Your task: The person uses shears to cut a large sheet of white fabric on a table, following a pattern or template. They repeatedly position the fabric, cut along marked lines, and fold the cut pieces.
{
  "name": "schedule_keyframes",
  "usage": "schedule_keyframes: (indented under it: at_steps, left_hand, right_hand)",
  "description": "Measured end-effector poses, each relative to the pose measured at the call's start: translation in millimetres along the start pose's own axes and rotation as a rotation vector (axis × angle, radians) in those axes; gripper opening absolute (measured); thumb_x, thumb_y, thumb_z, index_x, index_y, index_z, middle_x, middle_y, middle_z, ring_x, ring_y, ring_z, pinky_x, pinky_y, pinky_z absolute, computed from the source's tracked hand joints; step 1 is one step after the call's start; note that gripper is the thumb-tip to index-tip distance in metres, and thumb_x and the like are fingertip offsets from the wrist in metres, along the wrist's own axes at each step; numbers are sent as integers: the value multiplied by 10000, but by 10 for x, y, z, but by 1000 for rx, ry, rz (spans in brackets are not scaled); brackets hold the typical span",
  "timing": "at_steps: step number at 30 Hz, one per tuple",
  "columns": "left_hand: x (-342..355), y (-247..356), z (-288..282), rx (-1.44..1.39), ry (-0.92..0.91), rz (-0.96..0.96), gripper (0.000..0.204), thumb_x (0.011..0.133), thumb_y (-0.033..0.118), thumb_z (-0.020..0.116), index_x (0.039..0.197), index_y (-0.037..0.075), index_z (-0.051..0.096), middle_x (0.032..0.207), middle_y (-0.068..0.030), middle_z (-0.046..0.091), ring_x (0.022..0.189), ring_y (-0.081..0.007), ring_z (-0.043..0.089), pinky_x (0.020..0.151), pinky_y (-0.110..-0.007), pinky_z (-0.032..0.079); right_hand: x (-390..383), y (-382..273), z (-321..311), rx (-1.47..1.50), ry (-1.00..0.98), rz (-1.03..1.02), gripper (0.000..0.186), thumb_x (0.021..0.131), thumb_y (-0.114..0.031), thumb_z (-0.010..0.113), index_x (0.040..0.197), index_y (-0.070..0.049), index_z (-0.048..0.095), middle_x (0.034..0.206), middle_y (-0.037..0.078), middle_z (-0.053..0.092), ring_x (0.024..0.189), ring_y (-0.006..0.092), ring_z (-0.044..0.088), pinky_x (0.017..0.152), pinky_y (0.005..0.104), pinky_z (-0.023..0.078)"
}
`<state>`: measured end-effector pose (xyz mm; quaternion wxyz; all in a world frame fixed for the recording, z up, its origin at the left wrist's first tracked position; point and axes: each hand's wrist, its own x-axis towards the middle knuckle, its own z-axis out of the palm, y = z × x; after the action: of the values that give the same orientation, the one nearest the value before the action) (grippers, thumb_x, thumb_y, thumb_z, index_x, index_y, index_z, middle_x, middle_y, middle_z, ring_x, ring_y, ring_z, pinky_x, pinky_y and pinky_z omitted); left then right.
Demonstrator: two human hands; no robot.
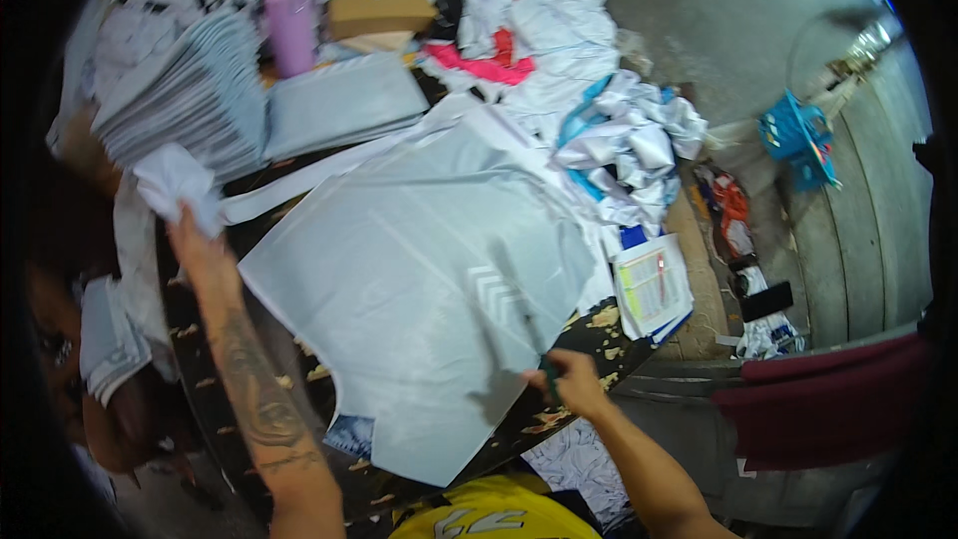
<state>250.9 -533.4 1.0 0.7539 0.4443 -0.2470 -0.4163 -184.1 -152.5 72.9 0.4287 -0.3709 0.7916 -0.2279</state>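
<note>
Left hand (192,225) is closed on a crumpled white cloth (175,183) at the table's (439,474) left edge, just beside a stack of folded grey fabric (190,90). Right hand (571,382) is closed on a dark tool (527,324), blurred, laid on the pale grey fabric sheet (419,269) spread across the table's middle.

Pale grey fabric panel (419,269), seemingly chevron-marked.

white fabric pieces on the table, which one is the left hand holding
The small crumpled white piece at the table's left edge, gripped by the left hand just below the stack of folded pieces. The large white piece lies spread flat mid-table, untouched by that hand.
</note>
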Motion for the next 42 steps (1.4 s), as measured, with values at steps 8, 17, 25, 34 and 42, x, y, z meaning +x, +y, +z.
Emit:
schedule_keyframes:
  at_steps: [8, 17, 25, 34, 42]
  left_hand:
    - [-2172, -2398, 3767, 788, -1022, 204, 497, 1027, 413, 665, 1321, 15, 621, 1285, -206, 716, 1202, -329, 695, 985, -480, 516]
    - [-4408, -984, 3425, 747, -1664, 400, 384, 1020, 279, 660, 1328, 51, 632, 1226, -162, 676, 1134, -344, 655, 1080, -488, 460]
    - [-4874, -119, -513, 1871, -488, -167, 893, 1049, 529, 586, 1706, 45, 222, 1772, -225, 189, 1641, -438, 118, 1274, -685, 100]
    - [-3895, 543, -3052, 1597, 157, -9, 810, 1004, 431, 692, 1652, 98, 336, 1741, -198, 259, 1596, -431, 244, 1233, -676, 228]
    - [-4701, 818, -3221, 1315, 33, -30, 436, 988, 61, 649, 1410, 43, 543, 1419, -161, 568, 1151, -372, 629, 850, -454, 523]
  right_hand:
    - [422, 1554, -1834, -562, 559, 99, 383, 910, -220, 795, 1161, 22, 636, 1137, 267, 699, 1085, 477, 672, 936, 531, 524]
    - [458, 1731, -1828, 1186, 319, -421, 703, 953, -306, 823, 1518, -27, 511, 1409, 138, 645, 1206, 224, 630, 998, 463, 540]
    - [-1030, 2627, -2666, -809, -482, 50, 509, 946, -371, 741, 1379, -108, 693, 1424, 159, 672, 1294, 338, 643, 1091, 450, 514]
    - [-314, 1927, -1452, -548, 143, 68, 662, 868, -600, 803, 1123, 9, 746, 1033, 196, 771, 999, 434, 740, 909, 509, 584]
    - [260, 1653, -499, -409, 556, -262, 389, 935, -321, 820, 1149, -27, 685, 1197, 230, 645, 1147, 444, 620, 1003, 552, 481]
